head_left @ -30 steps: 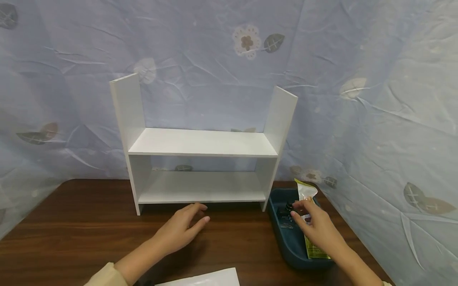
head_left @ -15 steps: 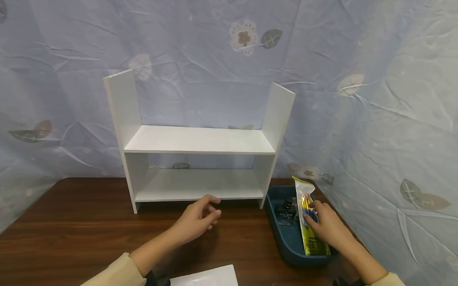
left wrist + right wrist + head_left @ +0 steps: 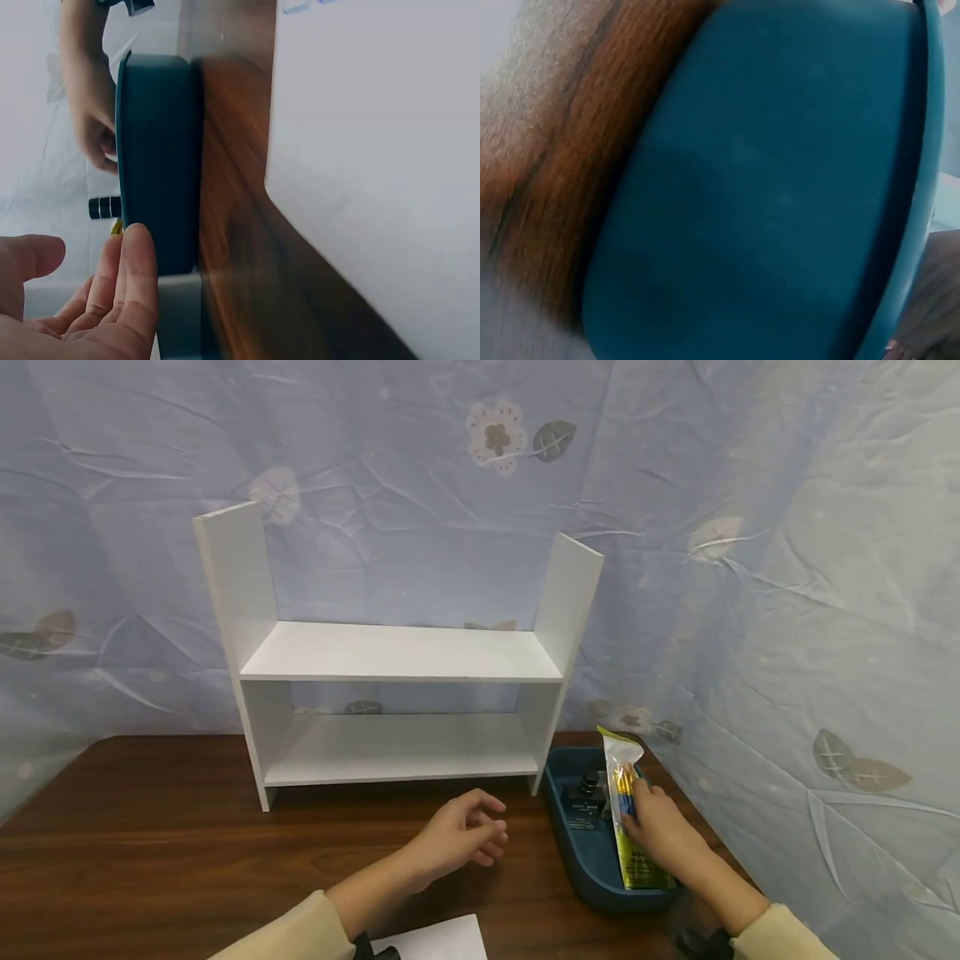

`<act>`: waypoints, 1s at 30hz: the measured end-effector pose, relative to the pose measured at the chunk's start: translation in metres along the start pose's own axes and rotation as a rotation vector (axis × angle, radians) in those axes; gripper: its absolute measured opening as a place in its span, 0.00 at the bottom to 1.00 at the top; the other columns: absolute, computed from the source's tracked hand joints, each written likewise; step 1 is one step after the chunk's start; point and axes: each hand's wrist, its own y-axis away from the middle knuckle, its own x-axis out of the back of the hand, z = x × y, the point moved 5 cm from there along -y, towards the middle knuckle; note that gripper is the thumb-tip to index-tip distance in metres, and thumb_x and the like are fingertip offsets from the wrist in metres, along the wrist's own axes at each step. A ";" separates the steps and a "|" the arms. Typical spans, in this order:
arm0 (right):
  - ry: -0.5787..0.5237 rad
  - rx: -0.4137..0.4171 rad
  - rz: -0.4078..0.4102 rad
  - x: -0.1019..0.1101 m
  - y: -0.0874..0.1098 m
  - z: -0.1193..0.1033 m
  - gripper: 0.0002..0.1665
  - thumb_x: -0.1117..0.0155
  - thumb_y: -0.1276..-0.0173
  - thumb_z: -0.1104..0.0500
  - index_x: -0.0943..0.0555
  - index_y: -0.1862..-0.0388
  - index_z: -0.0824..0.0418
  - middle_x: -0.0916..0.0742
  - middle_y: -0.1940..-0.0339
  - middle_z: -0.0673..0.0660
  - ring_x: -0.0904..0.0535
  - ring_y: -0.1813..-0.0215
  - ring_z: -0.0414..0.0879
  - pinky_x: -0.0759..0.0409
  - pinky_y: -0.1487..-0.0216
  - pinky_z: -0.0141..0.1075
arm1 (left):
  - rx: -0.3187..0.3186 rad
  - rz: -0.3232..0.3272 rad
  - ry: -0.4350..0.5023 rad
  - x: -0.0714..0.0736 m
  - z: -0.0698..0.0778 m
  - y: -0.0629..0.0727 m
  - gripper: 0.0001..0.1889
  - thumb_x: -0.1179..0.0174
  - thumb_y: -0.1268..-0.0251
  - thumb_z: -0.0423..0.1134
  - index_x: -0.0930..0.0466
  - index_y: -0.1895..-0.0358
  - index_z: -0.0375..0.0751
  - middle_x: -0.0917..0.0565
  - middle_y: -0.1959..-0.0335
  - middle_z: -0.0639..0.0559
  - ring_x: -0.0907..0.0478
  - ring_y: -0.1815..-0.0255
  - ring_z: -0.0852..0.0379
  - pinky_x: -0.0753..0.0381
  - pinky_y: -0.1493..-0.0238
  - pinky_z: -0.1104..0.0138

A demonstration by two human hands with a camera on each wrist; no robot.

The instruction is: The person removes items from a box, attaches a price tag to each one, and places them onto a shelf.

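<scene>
In the head view my right hand [image 3: 663, 831] pinches the side of a slim clear packet [image 3: 648, 868] with a yellow-green lower part and thin yellow-and-blue sticks inside. The packet leans lengthwise in a dark teal tray [image 3: 581, 860], its top end by the far rim. Left of it in the tray sits a small dark bottle [image 3: 583, 793] with a black cap. My fingertips are partly hidden behind the packet. My left hand [image 3: 457, 839] hovers over the table left of the tray, fingers loosely bent around nothing. The left wrist view shows that hand [image 3: 97, 300] near the tray's side [image 3: 157, 150].
A white two-level shelf [image 3: 405, 656] stands at the back of the brown wooden table [image 3: 150, 860], its right foot close to the tray. A white sheet [image 3: 442, 941] lies at the front edge. Patterned cloth [image 3: 825, 610] hangs behind and on the right.
My right hand has come down from above the tray onto the packet and closed on its edge. The left hand has moved right, toward the tray. The view has shifted slightly.
</scene>
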 end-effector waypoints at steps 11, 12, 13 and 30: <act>0.051 0.021 0.018 -0.004 0.002 0.001 0.25 0.30 0.29 0.62 0.29 0.46 0.79 0.21 0.58 0.69 0.26 0.58 0.58 0.21 0.60 0.51 | 0.074 0.032 0.155 -0.043 -0.005 -0.026 0.14 0.41 0.24 0.32 0.26 0.42 0.28 0.12 0.60 0.33 0.11 0.67 0.54 0.07 0.61 0.58; 0.056 0.018 0.018 -0.005 0.003 0.000 0.25 0.30 0.29 0.62 0.29 0.46 0.78 0.21 0.58 0.69 0.27 0.57 0.58 0.22 0.60 0.50 | 0.081 0.036 0.167 -0.046 -0.007 -0.028 0.14 0.40 0.24 0.32 0.26 0.42 0.28 0.12 0.61 0.33 0.12 0.67 0.54 0.07 0.61 0.59; 0.060 0.012 0.015 -0.005 0.004 0.000 0.25 0.30 0.29 0.61 0.28 0.45 0.78 0.21 0.57 0.68 0.28 0.56 0.58 0.23 0.60 0.49 | 0.088 0.037 0.180 -0.050 -0.008 -0.031 0.14 0.40 0.24 0.32 0.26 0.43 0.28 0.12 0.61 0.33 0.12 0.68 0.54 0.07 0.62 0.59; 0.020 -0.023 -0.057 -0.008 0.003 -0.003 0.27 0.33 0.26 0.58 0.33 0.39 0.72 0.18 0.61 0.64 0.19 0.62 0.54 0.21 0.67 0.47 | 0.160 0.103 0.259 -0.079 -0.018 -0.048 0.07 0.41 0.22 0.34 0.21 0.54 0.31 0.11 0.65 0.32 0.12 0.73 0.57 0.08 0.66 0.63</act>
